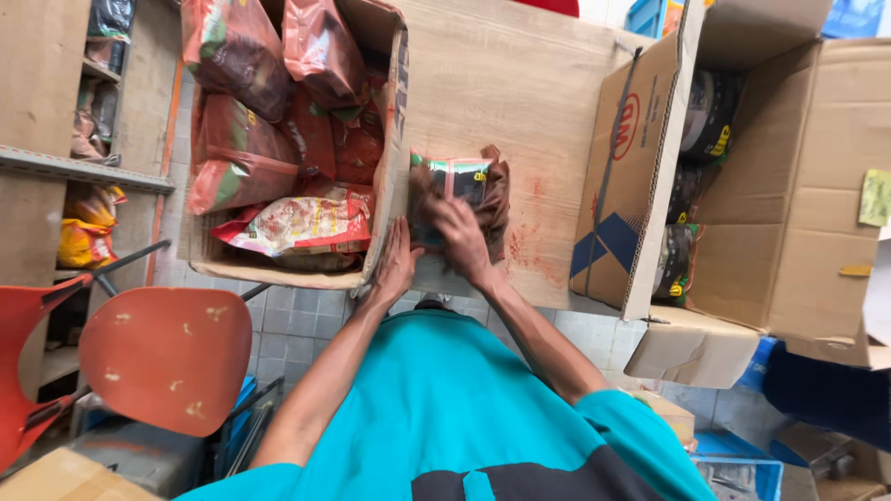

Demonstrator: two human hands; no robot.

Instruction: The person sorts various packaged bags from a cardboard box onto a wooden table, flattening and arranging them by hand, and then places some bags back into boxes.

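Note:
A brown clear-wrapped packet (pixel 461 190) with a green and yellow label lies on the wooden table (pixel 497 83) near its front edge. My right hand (pixel 459 239) rests on top of the packet, fingers curled over it. My left hand (pixel 396 264) presses against the packet's left side, next to the wall of the open cardboard box (pixel 385 199) on the left. That box holds several red and brown packets (pixel 278 139) and a pale printed one (pixel 302 223).
A larger open cardboard box (pixel 789 186) on the right holds dark packets (pixel 710 121). An orange chair (pixel 167 357) stands at lower left, with shelves of goods (pixel 88 139) beyond. Blue crates (pixel 742 468) sit on the tiled floor at lower right.

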